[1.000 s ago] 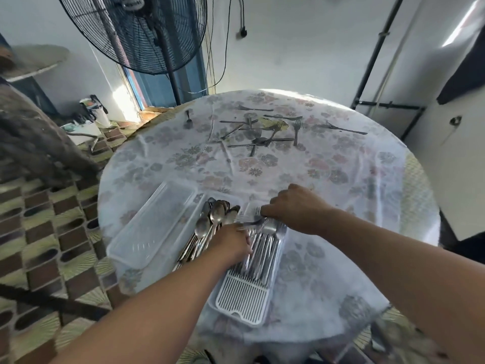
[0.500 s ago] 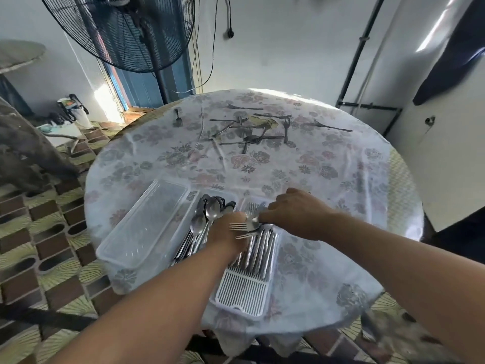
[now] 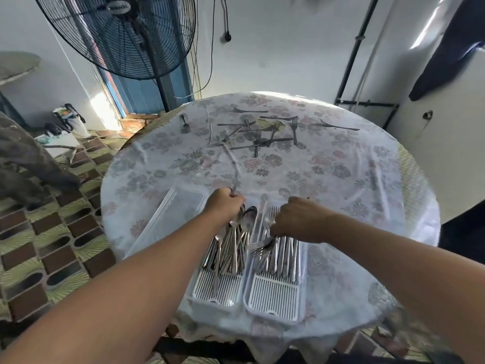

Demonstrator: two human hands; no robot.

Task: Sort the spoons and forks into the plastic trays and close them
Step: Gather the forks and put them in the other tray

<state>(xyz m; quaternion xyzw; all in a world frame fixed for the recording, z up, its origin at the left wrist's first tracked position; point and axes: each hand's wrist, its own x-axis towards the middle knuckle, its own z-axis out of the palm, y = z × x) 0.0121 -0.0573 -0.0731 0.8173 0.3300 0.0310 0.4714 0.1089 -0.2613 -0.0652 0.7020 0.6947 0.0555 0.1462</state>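
Note:
Two white slatted plastic trays lie side by side at the near table edge. The left tray (image 3: 217, 292) holds several spoons (image 3: 233, 248). The right tray (image 3: 273, 298) holds several forks (image 3: 286, 256). My left hand (image 3: 225, 206) is at the far end of the left tray, fingers curled down over the spoon bowls. My right hand (image 3: 299, 222) is over the right tray, shut on a couple of forks (image 3: 259, 248) that lie crosswise with tines pointing left. Several loose forks (image 3: 262, 135) lie scattered at the far side of the table.
A clear plastic lid (image 3: 170, 219) lies left of the trays. The round table (image 3: 341, 179) has a floral cloth with raised creases. A standing fan (image 3: 126, 35) is behind the table's far left. A single fork (image 3: 185, 123) lies near the far left edge.
My left hand has left the fork tray and moved to the far end of the spoon tray. My right hand now holds the crosswise forks alone.

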